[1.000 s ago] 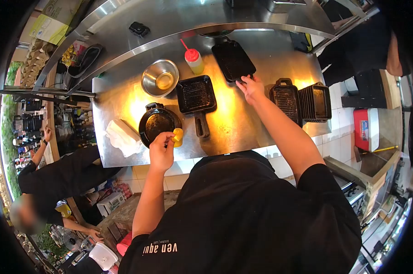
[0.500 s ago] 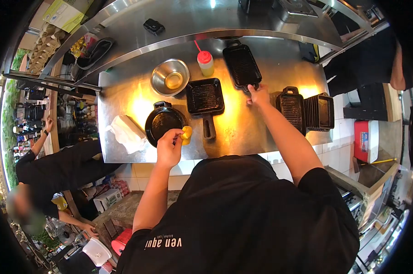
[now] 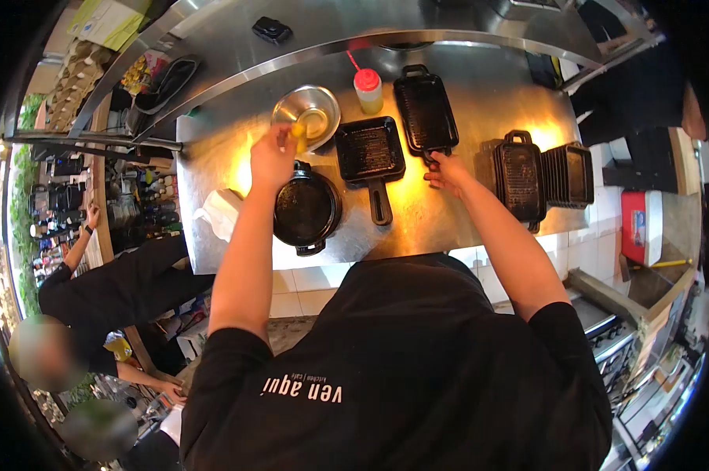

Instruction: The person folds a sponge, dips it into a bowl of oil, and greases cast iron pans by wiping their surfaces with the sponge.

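My left hand [image 3: 273, 155] pinches a small yellow piece [image 3: 298, 136] at the near-left rim of a steel bowl [image 3: 313, 114]. Below it sits a round black pan [image 3: 305, 209] with two small handles. My right hand [image 3: 448, 173] has its fingers on the near handle of a rectangular black grill pan [image 3: 426, 110], which lies on the steel table [image 3: 464, 212]. Between the hands is a square black grill pan [image 3: 369, 149], its long handle toward me. A squeeze bottle [image 3: 368, 90] with a red cap stands behind that pan.
Stacked black pans [image 3: 520, 177] stand at the table's right, beside more upright ones [image 3: 568, 174]. A white cloth [image 3: 222, 213] lies at the left edge. A steel shelf [image 3: 354, 39] crosses above the back. Another person in black [image 3: 134, 271] is at the left.
My left hand has moved from the round pan up to the bowl with the yellow piece. My right hand stays at the rectangular pan's handle, its fingers now looser.
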{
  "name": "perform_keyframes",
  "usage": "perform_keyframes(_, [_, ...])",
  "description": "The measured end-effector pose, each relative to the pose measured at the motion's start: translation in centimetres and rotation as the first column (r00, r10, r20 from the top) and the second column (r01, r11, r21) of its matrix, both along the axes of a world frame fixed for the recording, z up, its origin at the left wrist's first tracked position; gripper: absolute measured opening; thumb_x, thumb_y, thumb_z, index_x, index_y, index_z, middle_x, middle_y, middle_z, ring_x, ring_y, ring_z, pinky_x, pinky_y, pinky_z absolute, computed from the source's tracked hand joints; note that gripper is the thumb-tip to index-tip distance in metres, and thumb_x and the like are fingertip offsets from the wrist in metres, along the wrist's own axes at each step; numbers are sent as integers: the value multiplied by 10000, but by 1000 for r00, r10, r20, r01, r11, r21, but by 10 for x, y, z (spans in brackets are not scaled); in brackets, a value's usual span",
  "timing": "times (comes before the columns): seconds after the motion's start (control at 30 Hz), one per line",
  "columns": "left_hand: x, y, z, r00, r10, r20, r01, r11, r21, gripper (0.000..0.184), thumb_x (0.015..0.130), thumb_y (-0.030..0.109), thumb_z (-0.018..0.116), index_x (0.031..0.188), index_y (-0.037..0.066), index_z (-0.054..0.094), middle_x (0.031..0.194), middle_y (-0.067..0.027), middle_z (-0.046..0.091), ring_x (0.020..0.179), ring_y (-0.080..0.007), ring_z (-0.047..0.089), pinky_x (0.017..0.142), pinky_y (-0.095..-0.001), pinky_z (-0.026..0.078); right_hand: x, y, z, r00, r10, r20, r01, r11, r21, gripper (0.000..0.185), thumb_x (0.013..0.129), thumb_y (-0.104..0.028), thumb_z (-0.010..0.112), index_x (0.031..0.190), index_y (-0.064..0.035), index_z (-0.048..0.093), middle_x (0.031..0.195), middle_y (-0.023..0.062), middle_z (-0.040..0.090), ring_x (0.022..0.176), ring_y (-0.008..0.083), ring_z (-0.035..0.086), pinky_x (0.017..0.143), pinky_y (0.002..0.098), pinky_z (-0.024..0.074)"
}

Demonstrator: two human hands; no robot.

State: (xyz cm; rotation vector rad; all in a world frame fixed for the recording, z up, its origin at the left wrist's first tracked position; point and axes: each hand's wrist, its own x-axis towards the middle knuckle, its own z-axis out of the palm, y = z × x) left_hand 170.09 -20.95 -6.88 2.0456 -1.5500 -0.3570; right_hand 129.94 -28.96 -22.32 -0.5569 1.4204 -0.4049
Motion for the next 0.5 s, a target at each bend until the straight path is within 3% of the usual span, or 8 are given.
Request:
perform_keyframes(0.03, [16, -21, -12, 994, -55, 91, 53, 998, 22, 295, 932, 197, 774, 1202, 82, 744, 1016, -151, 799, 916, -278, 790, 810, -393, 600, 0, 4, 13, 997, 62, -38, -63, 998, -5, 349, 1098, -390, 617, 1276, -89, 620, 1071, 53, 631, 916, 242, 725, 791, 415, 606])
perform_keyframes(0.07, [28, -43, -30, 992, -76, 101, 71, 996, 53, 299, 926, 212, 771, 1195, 82, 753, 1065, -160, 805, 994, -319, 790, 870, -416, 613, -3, 7, 25, 989, 123, -78, -124, 992, -8, 347, 1098, -405, 614, 1272, -105, 628, 1090, 46, 642, 899, 219, 717, 771, 397, 599])
perform_keyframes(0.2, [39, -99, -74, 968, -167, 189, 135, 976, 171, 299, 930, 246, 754, 1190, 102, 771, 1113, -171, 802, 1060, -356, 775, 942, -460, 612, -25, 50, 32, 966, 165, -201, -176, 984, -41, 314, 1083, -391, 644, 1224, -110, 655, 1045, 38, 682, 811, 177, 692, 716, 355, 581])
perform_keyframes(0.27, [37, -114, -90, 908, -210, 361, 82, 937, 340, 310, 935, 288, 724, 1220, 183, 784, 1218, -147, 788, 1133, -337, 758, 1010, -461, 602, -59, 96, 17, 938, 291, -190, -331, 914, -235, 285, 1057, -338, 672, 1189, -86, 671, 967, 33, 709, 730, 149, 665, 665, 325, 556])
perform_keyframes(0.33, [24, -114, -85, 917, -190, 351, 36, 914, 404, 317, 938, 298, 715, 1231, 202, 785, 1238, -138, 784, 1151, -338, 752, 1015, -466, 601, -91, 146, 22, 960, 227, -167, -267, 923, -279, 230, 1031, -279, 681, 1155, -85, 685, 866, 17, 696, 709, 141, 678, 621, 306, 530])
perform_keyframes(0.43, [18, -115, -81, 923, -149, 356, -36, 884, 465, 315, 930, 299, 726, 1230, 228, 793, 1262, -133, 779, 1169, -342, 747, 1020, -471, 599, -133, 212, 41, 983, -154, -102, 139, 980, -140, 226, 1030, -266, 673, 1189, -105, 678, 934, 19, 689, 784, 164, 725, 644, 298, 527])
perform_keyframes(0.5, [33, -118, -88, 946, -102, 307, -5, 944, 330, 297, 921, 289, 739, 1204, 228, 805, 1219, -138, 792, 1154, -341, 753, 1006, -470, 604, -165, 241, 48, 914, -393, -103, 384, 918, -102, 300, 1034, -290, 681, 1270, -109, 644, 1025, 23, 692, 867, 191, 746, 694, 288, 531])
